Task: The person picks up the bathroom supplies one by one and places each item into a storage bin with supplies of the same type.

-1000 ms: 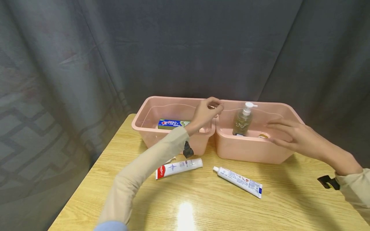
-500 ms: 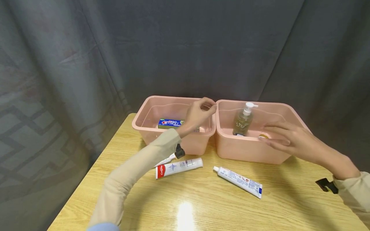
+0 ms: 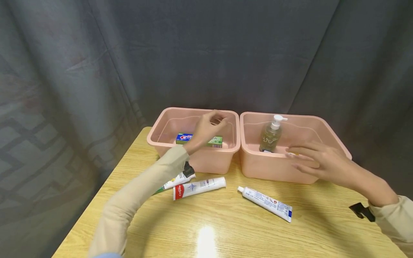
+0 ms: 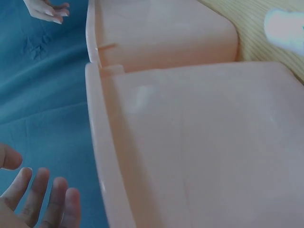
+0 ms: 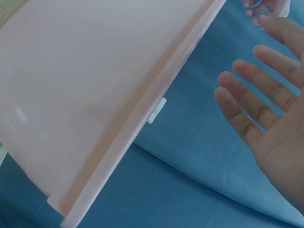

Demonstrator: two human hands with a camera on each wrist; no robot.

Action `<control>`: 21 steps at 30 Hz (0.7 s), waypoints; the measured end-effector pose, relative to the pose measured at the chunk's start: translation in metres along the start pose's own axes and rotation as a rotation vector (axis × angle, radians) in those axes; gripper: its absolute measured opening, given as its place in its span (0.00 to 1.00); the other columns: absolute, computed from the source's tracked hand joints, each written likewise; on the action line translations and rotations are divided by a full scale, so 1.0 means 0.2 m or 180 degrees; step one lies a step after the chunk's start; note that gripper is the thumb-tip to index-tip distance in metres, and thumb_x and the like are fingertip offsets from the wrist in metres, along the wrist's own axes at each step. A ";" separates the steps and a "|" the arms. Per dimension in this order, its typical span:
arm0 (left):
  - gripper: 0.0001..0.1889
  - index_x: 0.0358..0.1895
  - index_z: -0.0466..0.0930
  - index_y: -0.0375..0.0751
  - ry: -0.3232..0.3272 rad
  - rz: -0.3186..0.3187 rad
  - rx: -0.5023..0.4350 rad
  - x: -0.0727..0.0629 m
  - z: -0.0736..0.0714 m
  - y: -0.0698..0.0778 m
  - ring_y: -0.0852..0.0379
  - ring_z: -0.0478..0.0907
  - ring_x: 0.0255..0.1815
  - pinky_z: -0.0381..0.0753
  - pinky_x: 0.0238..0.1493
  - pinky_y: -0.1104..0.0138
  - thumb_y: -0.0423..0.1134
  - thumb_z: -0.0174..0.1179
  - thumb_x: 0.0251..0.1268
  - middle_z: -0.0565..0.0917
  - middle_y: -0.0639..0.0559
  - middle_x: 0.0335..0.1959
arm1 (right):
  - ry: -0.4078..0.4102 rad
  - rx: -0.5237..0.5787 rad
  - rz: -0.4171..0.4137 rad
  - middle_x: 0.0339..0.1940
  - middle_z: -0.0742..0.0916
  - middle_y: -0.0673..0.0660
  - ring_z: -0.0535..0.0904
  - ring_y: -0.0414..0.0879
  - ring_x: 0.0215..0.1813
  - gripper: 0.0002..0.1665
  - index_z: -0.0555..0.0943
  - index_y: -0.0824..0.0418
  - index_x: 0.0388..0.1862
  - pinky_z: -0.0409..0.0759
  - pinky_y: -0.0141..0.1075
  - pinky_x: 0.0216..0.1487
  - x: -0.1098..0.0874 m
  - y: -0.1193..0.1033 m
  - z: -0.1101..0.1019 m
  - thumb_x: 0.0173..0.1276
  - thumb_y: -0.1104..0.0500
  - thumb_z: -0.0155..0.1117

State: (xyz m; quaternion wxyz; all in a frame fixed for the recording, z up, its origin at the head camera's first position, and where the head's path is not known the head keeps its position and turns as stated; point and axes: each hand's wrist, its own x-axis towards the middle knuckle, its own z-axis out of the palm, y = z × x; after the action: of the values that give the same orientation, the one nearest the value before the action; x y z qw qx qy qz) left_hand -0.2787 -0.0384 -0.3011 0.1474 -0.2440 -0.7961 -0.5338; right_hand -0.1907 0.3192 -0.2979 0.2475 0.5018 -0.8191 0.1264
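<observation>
My left hand [image 3: 206, 129] hovers over the left pink bin [image 3: 193, 156], its fingers loosely bent and holding nothing. In that bin lies a toothpaste box [image 3: 215, 141], blue and green, partly covered by the hand in the head view. My right hand [image 3: 319, 159] is over the front rim of the right pink bin [image 3: 274, 166]. Its fingers [image 5: 266, 90] are relaxed and apart, with nothing in them. Inside the right bin a pump bottle [image 3: 270, 138] of greenish liquid stands upright. A small yellowish thing [image 3: 294, 153] beside it is mostly hidden by the right hand.
On the wooden table [image 3: 226, 225], in front of the bins, lie a red-and-white toothpaste tube [image 3: 200, 187], a white-and-blue tube [image 3: 266, 203] and a green-and-white tube [image 3: 174, 181], partly behind the left sleeve. A grey curtain [image 3: 206, 53] hangs behind.
My left hand has moved left, from the gap between the bins to over the left bin, uncovering more of the toothpaste box and the green-and-white tube. My right hand has shifted slightly left.
</observation>
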 end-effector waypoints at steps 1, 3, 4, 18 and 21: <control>0.10 0.47 0.83 0.32 -0.0004 0.0005 -0.0005 0.00 -0.01 -0.01 0.52 0.83 0.40 0.81 0.45 0.67 0.34 0.63 0.68 0.86 0.46 0.41 | -0.0003 -0.0007 -0.0012 0.53 0.85 0.53 0.77 0.46 0.53 0.31 0.83 0.58 0.55 0.60 0.17 0.63 0.00 0.00 0.00 0.76 0.36 0.48; 0.10 0.48 0.83 0.32 0.0008 0.0029 -0.0017 -0.01 -0.02 -0.02 0.51 0.83 0.40 0.81 0.45 0.66 0.34 0.62 0.68 0.86 0.45 0.40 | -0.0014 -0.0027 -0.0014 0.53 0.85 0.54 0.77 0.47 0.53 0.32 0.83 0.58 0.56 0.59 0.17 0.64 0.00 -0.01 0.00 0.77 0.36 0.47; 0.10 0.48 0.83 0.33 0.0018 0.0035 -0.0014 -0.01 -0.03 -0.03 0.51 0.83 0.40 0.81 0.46 0.65 0.34 0.62 0.68 0.86 0.45 0.40 | -0.0040 -0.0021 0.0015 0.53 0.85 0.54 0.77 0.47 0.54 0.32 0.83 0.58 0.57 0.58 0.17 0.64 0.00 -0.02 0.00 0.76 0.35 0.47; 0.10 0.48 0.83 0.35 0.0137 0.0079 0.0225 -0.06 -0.18 -0.09 0.52 0.82 0.42 0.80 0.48 0.58 0.36 0.63 0.68 0.86 0.46 0.41 | -0.0357 -0.0010 0.0276 0.56 0.85 0.51 0.79 0.49 0.55 0.26 0.82 0.56 0.58 0.55 0.16 0.65 0.00 -0.08 -0.01 0.63 0.50 0.72; 0.10 0.48 0.83 0.35 0.0200 0.0045 0.0356 -0.07 -0.22 -0.10 0.53 0.82 0.42 0.80 0.48 0.60 0.37 0.63 0.67 0.86 0.47 0.41 | -0.0440 -0.0073 0.0347 0.57 0.84 0.48 0.79 0.48 0.56 0.30 0.82 0.53 0.59 0.54 0.16 0.65 0.00 -0.10 -0.01 0.55 0.56 0.77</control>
State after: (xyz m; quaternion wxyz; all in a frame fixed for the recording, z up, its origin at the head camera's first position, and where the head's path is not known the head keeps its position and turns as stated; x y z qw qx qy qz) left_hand -0.2791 -0.0884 -0.3077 0.1895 -0.2241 -0.8180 -0.4948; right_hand -0.1733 0.3104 -0.2964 0.1888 0.4612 -0.8617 0.0953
